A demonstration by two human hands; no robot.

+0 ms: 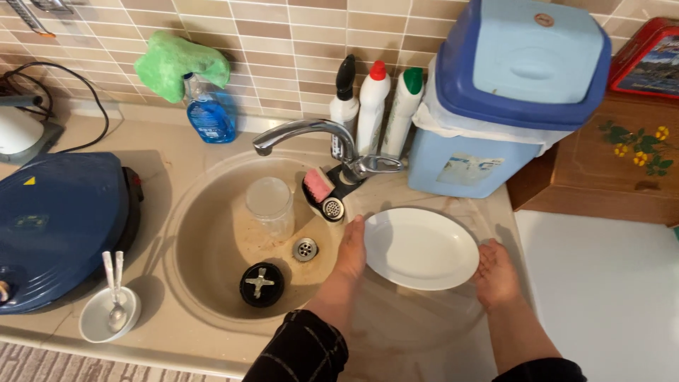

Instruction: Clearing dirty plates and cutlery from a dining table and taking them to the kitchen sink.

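both hands (left hand [351,249], right hand [496,272]) hold the oval plate [420,248] flat, long axis left-right.

Both forearms reach forward, left hand [351,249] and right hand [495,272] held apart, fingers extended.

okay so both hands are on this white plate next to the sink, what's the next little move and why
Probably lift the white plate leftward under the faucet. The left hand and right hand grip its opposite rims on the drainboard, and the sink basin lies just beside it.
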